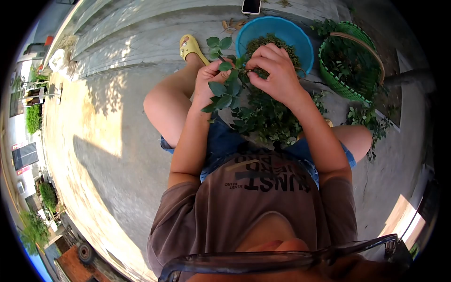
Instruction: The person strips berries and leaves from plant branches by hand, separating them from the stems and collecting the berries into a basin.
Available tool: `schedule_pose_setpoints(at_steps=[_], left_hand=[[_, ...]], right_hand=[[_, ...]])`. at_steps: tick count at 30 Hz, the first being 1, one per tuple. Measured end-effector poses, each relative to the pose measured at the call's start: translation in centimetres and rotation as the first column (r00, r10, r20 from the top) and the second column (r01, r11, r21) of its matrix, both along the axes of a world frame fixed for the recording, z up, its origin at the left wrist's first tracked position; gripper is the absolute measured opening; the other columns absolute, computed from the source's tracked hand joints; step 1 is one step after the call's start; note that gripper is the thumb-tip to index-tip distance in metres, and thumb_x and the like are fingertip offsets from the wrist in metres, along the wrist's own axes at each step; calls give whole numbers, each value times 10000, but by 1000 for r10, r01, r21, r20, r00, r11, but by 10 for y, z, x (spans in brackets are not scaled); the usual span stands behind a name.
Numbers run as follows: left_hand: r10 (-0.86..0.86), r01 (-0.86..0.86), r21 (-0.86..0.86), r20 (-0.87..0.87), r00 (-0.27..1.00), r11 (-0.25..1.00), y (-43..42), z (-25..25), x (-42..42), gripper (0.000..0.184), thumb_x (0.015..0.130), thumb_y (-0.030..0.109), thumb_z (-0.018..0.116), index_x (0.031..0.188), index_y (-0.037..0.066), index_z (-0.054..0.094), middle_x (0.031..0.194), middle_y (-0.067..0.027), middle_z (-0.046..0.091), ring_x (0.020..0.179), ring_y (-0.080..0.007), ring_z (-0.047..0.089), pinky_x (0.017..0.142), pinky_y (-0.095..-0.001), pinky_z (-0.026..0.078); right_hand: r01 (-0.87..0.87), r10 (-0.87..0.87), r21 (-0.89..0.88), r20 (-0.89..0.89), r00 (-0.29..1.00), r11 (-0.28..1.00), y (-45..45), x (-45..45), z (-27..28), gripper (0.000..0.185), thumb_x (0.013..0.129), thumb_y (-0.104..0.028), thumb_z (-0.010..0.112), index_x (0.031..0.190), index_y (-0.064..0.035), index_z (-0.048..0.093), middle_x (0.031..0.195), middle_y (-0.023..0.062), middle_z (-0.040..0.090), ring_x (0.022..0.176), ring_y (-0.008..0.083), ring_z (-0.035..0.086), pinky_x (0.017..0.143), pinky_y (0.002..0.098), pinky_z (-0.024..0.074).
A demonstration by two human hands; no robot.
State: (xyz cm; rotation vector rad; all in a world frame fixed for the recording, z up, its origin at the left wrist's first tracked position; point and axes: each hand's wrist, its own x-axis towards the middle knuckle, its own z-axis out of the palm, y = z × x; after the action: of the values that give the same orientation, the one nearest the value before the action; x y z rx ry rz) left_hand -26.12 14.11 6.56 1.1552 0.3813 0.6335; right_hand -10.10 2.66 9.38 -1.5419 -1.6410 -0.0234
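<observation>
A leafy green branch [225, 89] is held in front of my body, its leaves spreading below and above my left hand [210, 80], which is closed around its stem. My right hand [275, 70] pinches at the same branch beside the near left part of the blue basin's rim. The blue basin [305, 40] holds a heap of small green pieces [270, 41], partly hidden by my right hand. More cut leafy branches [268, 117] lie in a pile between my legs, under my right forearm.
A green woven basket [352, 96] with a brown handle and leafy branches inside stands right of the basin. Loose leafy sprigs [369, 120] lie below it. A phone [251, 6] rests on the step behind the basin. My yellow slipper [189, 46] is at the left.
</observation>
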Motion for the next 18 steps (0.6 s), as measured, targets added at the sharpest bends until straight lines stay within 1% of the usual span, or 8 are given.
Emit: schedule_pose_setpoints(at_steps=[6, 8, 9, 11, 13, 15, 17, 18], left_hand=[[-62, 61, -40, -35, 997, 997, -9, -14, 11, 91, 875, 46, 605, 946, 4, 645, 833, 9, 635, 684, -51, 555, 583, -191, 444], [-165, 162, -79, -32, 986, 984, -15, -14, 19, 111, 879, 50, 603, 969, 8, 653, 826, 5, 643, 672, -51, 559, 574, -194, 445], [-167, 163, -45, -95, 981, 986, -17, -16, 25, 107, 882, 56, 600, 963, 12, 656, 817, 4, 644, 660, -49, 559, 567, -193, 443], [-205, 202, -42, -85, 975, 978, -25, -23, 37, 103, 887, 67, 599, 952, 17, 660, 810, 8, 642, 649, -44, 551, 561, -189, 435], [-245, 240, -56, -109, 963, 969, -31, -32, 53, 88, 887, 76, 602, 928, 23, 661, 800, 20, 637, 646, -37, 540, 555, -189, 426], [-261, 271, 72, -131, 957, 960, -33, -45, 68, 72, 881, 80, 614, 907, 28, 655, 784, 29, 633, 655, -28, 534, 554, -194, 422], [-293, 301, 47, -130, 947, 953, -48, -42, 83, 49, 872, 74, 626, 879, 35, 654, 767, 43, 622, 665, -25, 532, 557, -200, 419], [-268, 278, 58, -140, 953, 959, -57, -38, 91, 48, 870, 77, 630, 869, 36, 654, 764, 47, 617, 662, -28, 529, 563, -200, 420]], right_hand=[[-53, 49, -58, -70, 996, 997, -19, 18, -11, 97, 691, -53, 673, 773, -60, 621, 775, 19, 552, 808, 220, 535, 756, 377, 410], [-57, 53, -77, -51, 997, 995, -31, 23, -14, 88, 700, -60, 664, 774, -51, 618, 757, 27, 545, 776, 209, 533, 723, 371, 421], [-22, 18, -153, -29, 999, 988, -36, 30, -21, 98, 703, -132, 672, 793, -95, 666, 782, 1, 585, 795, 192, 556, 717, 362, 438], [-32, 22, -116, -86, 996, 993, -47, 40, -29, 92, 706, -130, 671, 785, -82, 664, 752, 15, 588, 766, 190, 572, 682, 349, 466], [9, -28, -107, -180, 983, 994, -61, 45, -38, 115, 716, -82, 667, 805, -26, 620, 719, 33, 522, 729, 179, 525, 658, 323, 440], [93, -143, -227, -212, 967, 969, -74, 53, -45, 127, 741, -113, 678, 821, -27, 628, 717, 21, 534, 700, 141, 535, 621, 298, 447], [106, -161, -167, -365, 917, 980, -86, 67, -64, 121, 743, -114, 682, 821, -35, 635, 721, -3, 561, 675, 103, 533, 614, 273, 439], [118, -172, -166, -365, 915, 979, -93, 72, -70, 121, 743, -114, 682, 821, -35, 635, 721, -3, 561, 675, 103, 533, 614, 273, 439]])
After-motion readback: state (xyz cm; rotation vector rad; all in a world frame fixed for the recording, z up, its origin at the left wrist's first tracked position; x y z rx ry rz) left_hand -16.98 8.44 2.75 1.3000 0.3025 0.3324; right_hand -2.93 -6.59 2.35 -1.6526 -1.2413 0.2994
